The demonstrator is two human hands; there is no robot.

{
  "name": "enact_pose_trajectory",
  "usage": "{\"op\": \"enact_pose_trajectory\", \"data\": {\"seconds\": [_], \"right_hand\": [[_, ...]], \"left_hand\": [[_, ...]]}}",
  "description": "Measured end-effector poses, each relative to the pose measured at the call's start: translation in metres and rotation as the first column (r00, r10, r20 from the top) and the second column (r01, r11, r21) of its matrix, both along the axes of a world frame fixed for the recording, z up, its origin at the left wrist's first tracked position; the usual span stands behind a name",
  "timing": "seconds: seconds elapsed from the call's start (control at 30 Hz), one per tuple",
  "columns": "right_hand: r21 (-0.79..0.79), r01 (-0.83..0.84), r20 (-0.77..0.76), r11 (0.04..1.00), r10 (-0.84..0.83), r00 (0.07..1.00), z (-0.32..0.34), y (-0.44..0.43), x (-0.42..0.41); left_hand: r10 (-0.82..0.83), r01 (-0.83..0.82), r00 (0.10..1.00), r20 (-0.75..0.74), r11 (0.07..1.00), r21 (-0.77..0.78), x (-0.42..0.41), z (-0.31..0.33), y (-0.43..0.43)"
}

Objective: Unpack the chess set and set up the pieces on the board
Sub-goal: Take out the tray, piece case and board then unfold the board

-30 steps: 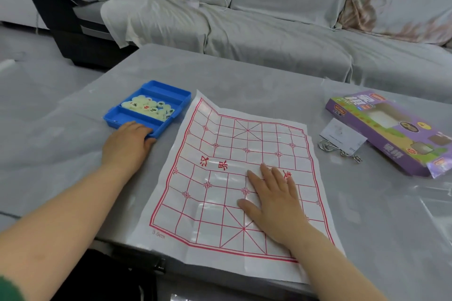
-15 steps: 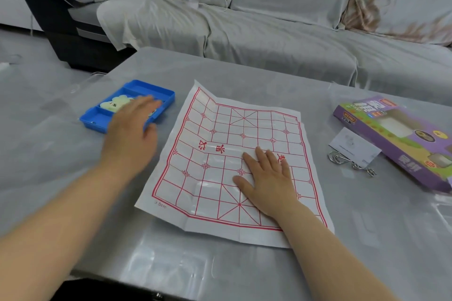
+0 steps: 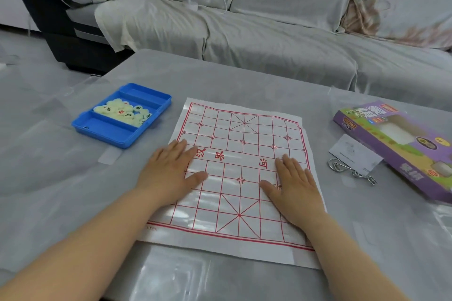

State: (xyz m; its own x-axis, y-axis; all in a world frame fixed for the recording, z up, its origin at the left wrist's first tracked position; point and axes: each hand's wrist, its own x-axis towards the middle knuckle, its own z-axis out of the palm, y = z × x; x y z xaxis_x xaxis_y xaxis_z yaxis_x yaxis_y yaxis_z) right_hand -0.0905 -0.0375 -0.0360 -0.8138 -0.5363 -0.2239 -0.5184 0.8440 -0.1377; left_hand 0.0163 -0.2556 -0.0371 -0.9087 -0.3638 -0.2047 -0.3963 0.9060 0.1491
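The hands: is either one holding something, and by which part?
Nothing is held. The left hand and the right hand lie flat and open on the paper chess board.

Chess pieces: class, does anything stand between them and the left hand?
Nothing visible does. The chess pieces lie uncovered in the blue tray, with only table surface between it and the left hand.

Red "汉界" printed across middle of board; third red character further right, rotated, not made out. Tiny print at near-left corner, blurred. Purple box: white characters, likely "象棋", upside down; other labels unreadable. Pieces in blue tray: red and black characters, too small. White card: print illegible.
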Motion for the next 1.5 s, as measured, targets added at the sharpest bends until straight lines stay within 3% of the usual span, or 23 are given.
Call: {"op": "enact_pose_trajectory", "data": {"seconds": [0.13,0.27,0.37,0.53,0.63,0.7,0.8,0.9,1.0,1.17,1.3,1.4,1.5], "right_hand": [[-0.126,0.112,-0.031,0.986,-0.117,0.993,0.011,-0.032,-0.005],[-0.177,-0.225,-0.039,0.958,0.222,0.974,0.014,-0.110,-0.009],[-0.090,-0.320,-0.027,0.943,0.319,0.947,0.000,-0.137,-0.024],[-0.048,-0.164,-0.086,0.985,0.159,0.984,-0.002,-0.102,-0.083],[-0.028,-0.025,-0.093,0.999,0.022,0.995,0.001,-0.070,-0.109],[-0.036,-0.014,-0.100,0.999,0.011,0.995,-0.001,-0.065,-0.114],[-0.047,-0.028,-0.111,0.999,0.023,0.994,-0.005,-0.066,-0.117],[-0.058,-0.029,-0.124,0.998,0.022,0.992,-0.009,-0.065,-0.121],[-0.075,-0.030,-0.132,0.997,0.020,0.991,-0.012,-0.064,-0.124],[-0.085,-0.008,-0.110,0.996,-0.002,0.994,-0.011,-0.062,-0.124],[-0.136,0.072,-0.183,0.988,-0.097,0.978,-0.001,-0.061,-0.106],[-0.197,0.003,-0.196,0.980,-0.042,0.980,0.011,-0.067,-0.058],[-0.204,-0.144,-0.086,0.968,0.129,0.988,0.010,-0.071,0.013]], "left_hand": [[-0.007,0.006,1.000,-0.030,1.000,-0.024,0.000,-0.003,0.001],[0.003,-0.005,0.998,-0.065,1.000,-0.029,0.000,-0.006,0.000],[0.002,-0.003,0.998,-0.069,1.000,-0.025,0.000,-0.007,-0.001],[-0.009,0.009,1.000,-0.019,1.000,-0.003,-0.001,-0.003,-0.003],[0.000,0.003,0.999,0.043,0.997,-0.076,-0.009,0.010,-0.002],[-0.035,0.028,0.998,-0.053,0.993,-0.112,-0.030,0.017,0.001],[-0.107,0.121,0.977,-0.184,0.991,0.065,-0.083,0.014,0.006],[-0.175,0.187,0.973,-0.152,0.980,0.070,-0.132,0.001,0.001],[-0.103,0.105,0.988,-0.112,0.994,0.010,-0.156,-0.009,-0.026],[0.103,-0.105,0.994,-0.036,0.994,-0.038,-0.141,-0.005,-0.052],[0.191,-0.196,0.961,-0.200,0.981,-0.003,-0.109,0.010,-0.028],[0.093,-0.081,0.941,-0.326,0.995,0.048,-0.076,0.024,0.013],[-0.032,0.067,0.945,-0.326,0.993,0.098,-0.035,0.023,0.051]]}}
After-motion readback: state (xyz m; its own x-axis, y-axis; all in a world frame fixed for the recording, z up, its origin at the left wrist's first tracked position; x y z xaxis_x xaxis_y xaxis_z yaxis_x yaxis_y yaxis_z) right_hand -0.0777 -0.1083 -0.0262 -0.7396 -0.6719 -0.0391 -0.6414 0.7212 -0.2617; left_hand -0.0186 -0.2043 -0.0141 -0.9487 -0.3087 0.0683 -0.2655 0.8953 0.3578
